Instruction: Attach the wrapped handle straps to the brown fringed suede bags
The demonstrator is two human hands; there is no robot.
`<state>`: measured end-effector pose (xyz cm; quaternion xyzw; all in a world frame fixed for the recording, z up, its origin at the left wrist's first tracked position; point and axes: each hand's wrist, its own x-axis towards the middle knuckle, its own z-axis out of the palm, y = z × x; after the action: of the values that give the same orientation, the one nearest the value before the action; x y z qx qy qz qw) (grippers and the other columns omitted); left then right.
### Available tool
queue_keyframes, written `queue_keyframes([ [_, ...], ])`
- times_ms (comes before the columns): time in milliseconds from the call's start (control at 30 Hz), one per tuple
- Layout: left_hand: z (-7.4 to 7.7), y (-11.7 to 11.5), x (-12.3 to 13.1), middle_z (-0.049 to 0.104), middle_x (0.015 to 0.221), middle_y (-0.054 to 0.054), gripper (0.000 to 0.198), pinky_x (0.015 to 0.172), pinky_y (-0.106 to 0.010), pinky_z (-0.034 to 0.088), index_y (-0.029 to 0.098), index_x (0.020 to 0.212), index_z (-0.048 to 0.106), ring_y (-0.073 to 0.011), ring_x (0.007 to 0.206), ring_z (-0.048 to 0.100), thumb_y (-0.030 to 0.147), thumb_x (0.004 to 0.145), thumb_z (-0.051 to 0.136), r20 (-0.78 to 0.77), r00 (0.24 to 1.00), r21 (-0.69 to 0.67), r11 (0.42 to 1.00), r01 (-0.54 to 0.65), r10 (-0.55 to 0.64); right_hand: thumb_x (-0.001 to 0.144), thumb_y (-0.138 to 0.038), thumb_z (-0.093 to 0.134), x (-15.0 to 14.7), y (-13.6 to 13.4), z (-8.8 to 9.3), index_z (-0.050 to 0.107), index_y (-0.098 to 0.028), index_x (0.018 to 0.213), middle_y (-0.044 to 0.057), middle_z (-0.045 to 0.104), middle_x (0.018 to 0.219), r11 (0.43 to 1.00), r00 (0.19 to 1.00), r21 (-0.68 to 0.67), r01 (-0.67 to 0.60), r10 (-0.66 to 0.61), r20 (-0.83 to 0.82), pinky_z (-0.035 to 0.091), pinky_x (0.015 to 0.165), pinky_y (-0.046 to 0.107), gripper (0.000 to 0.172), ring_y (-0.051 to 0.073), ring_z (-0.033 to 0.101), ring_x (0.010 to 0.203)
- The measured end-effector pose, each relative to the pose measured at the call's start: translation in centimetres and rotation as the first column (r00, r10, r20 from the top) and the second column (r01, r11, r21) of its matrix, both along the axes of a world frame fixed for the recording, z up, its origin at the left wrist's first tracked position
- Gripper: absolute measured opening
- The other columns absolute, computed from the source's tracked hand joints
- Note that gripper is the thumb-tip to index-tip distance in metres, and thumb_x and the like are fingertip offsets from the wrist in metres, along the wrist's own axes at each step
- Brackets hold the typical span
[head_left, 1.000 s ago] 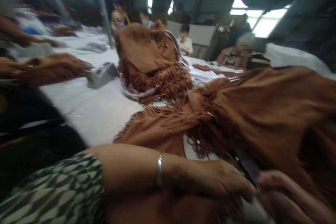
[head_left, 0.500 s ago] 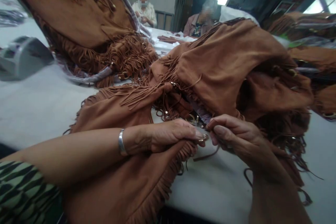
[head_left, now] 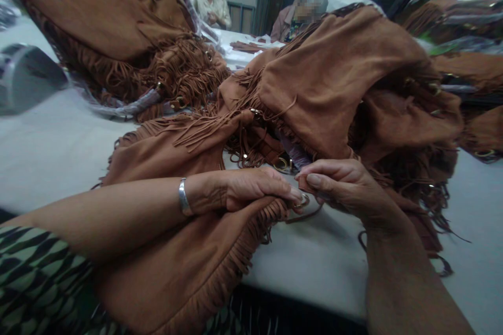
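Observation:
A brown fringed suede piece (head_left: 188,267), perhaps a bag, lies under my left forearm and hangs over the table's near edge. My left hand (head_left: 261,188) is closed, pinching a small gold-coloured metal ring or clasp (head_left: 303,201) at the fingertips. Just to the right, my right hand (head_left: 341,183) pinches the end of a brown leather strap (head_left: 304,183) between thumb and fingers. The strap end is close to the metal piece; whether they touch I cannot tell. A thin brown cord (head_left: 304,217) trails on the table below the hands.
A heap of brown suede (head_left: 338,78) with fringes and metal rings fills the right and middle. Another fringed suede piece (head_left: 113,15) stands at upper left, beside a grey tape-dispenser-like object (head_left: 31,78). Across the white table (head_left: 47,152), a person (head_left: 212,5) and another person (head_left: 291,15) sit.
My right hand has turned slightly and come nearer the left, so the strap end shows more. The left hand keeps its pinch. The whole view has shifted a little.

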<state>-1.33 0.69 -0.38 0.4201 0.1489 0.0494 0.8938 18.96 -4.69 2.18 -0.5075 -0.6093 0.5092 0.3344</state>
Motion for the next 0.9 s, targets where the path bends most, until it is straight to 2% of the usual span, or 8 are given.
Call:
queue_keyframes([
  [133, 0.0, 0.1, -0.1, 0.066, 0.066, -0.001, 0.022, 0.056, -0.016, 0.047, 0.009, 0.077, 0.068, -0.0074, 0.057, 0.059, 0.03, 0.072, 0.074, -0.004, 0.999, -0.035, 0.999, 0.037, -0.037, 0.08, -0.038, 0.067, -0.1, 0.3, -0.6, 0.072, -0.012, 0.082, 0.001, 0.059, 0.057, 0.999, 0.999, 0.012, -0.037, 0.037, -0.01, 0.032, 0.037, 0.017, 0.027, 0.006, 0.045, 0.043],
  [300, 0.2, 0.1, -0.1, 0.066, 0.064, -0.002, 0.021, 0.055, -0.016, 0.049, 0.007, 0.074, 0.068, -0.0079, 0.055, 0.06, 0.026, 0.07, 0.076, 0.001, 1.0, -0.061, 0.998, 0.025, -0.025, 0.081, -0.043, 0.064, -0.5, 0.6, -1.3, 0.068, -0.012, 0.077, -0.001, 0.053, 0.05, 0.997, 0.998, -0.074, -0.029, 0.026, -0.052, 0.03, 0.035, 0.015, 0.031, 0.006, 0.043, 0.041],
  [500, 0.1, 0.0, -0.2, 0.066, 0.065, -0.003, 0.024, 0.056, -0.016, 0.05, 0.007, 0.076, 0.066, -0.0084, 0.056, 0.061, 0.028, 0.069, 0.077, -0.027, 1.0, -0.059, 0.998, 0.0, -0.002, 0.081, -0.044, 0.064, -0.8, 0.9, -1.8, 0.064, -0.011, 0.075, -0.004, 0.046, 0.047, 0.994, 0.987, -0.094, 0.058, -0.071, -0.142, 0.023, 0.035, 0.016, 0.033, 0.003, 0.032, 0.038],
  [600, -0.3, 0.1, -0.2, 0.065, 0.065, -0.003, 0.025, 0.056, -0.016, 0.049, 0.008, 0.076, 0.064, -0.0082, 0.055, 0.059, 0.03, 0.07, 0.076, -0.029, 0.998, -0.071, 0.996, -0.051, 0.049, 0.075, -0.044, 0.07, -0.8, 0.7, -1.4, 0.063, -0.011, 0.076, -0.003, 0.048, 0.05, 0.993, 0.982, -0.119, -0.005, -0.017, -0.186, 0.022, 0.036, 0.016, 0.033, 0.004, 0.032, 0.04],
  [733, -0.4, 0.1, -0.2, 0.065, 0.067, -0.004, 0.027, 0.058, -0.02, 0.049, 0.008, 0.08, 0.063, -0.0105, 0.057, 0.06, 0.028, 0.067, 0.075, -0.059, 0.994, -0.107, 0.989, -0.099, 0.093, 0.066, -0.035, 0.079, -0.9, 0.4, -0.4, 0.063, -0.012, 0.07, -0.004, 0.045, 0.052, 0.993, 0.996, -0.105, -0.047, 0.039, -0.077, 0.023, 0.038, 0.017, 0.029, 0.004, 0.033, 0.044],
  [900, 0.0, 0.0, -0.3, 0.065, 0.07, -0.004, 0.022, 0.063, -0.023, 0.048, 0.009, 0.078, 0.064, -0.0113, 0.06, 0.059, 0.027, 0.067, 0.067, -0.11, 0.989, -0.044, 0.993, -0.106, 0.101, 0.07, -0.037, 0.075, -0.9, 0.2, -0.1, 0.064, -0.012, 0.073, -0.004, 0.045, 0.052, 0.995, 0.999, -0.09, -0.033, 0.035, 0.018, 0.026, 0.04, 0.017, 0.027, 0.005, 0.035, 0.045],
])
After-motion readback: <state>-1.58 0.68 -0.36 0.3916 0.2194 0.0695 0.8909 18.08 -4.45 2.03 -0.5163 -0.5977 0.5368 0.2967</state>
